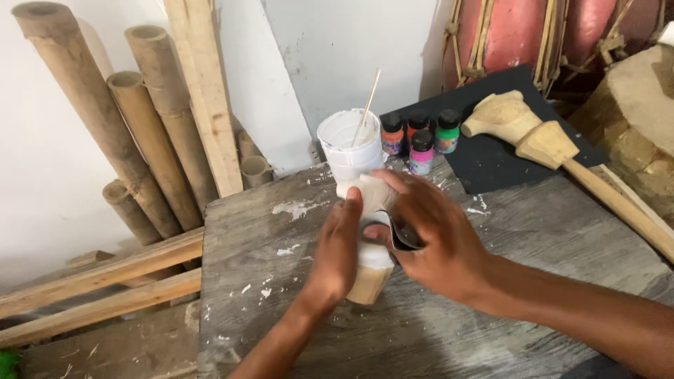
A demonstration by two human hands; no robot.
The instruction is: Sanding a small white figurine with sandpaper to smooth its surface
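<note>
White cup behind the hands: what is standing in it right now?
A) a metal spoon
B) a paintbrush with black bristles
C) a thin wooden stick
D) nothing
C: a thin wooden stick leans out of the white cup, its upper end pointing up and to the right; the cup stands on the wooden table just left of the small paint bottles.

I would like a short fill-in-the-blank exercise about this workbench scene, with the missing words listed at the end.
1. Both hands, the left hand and the right hand, hold a carved wooden piece partly coated in ____ paint.
2. A thin stick stands in the white ____.
3. The small paint bottles number ____.
4. Thick ____ poles lean against the wall.

Missing words: white; cup; four; bamboo
</note>
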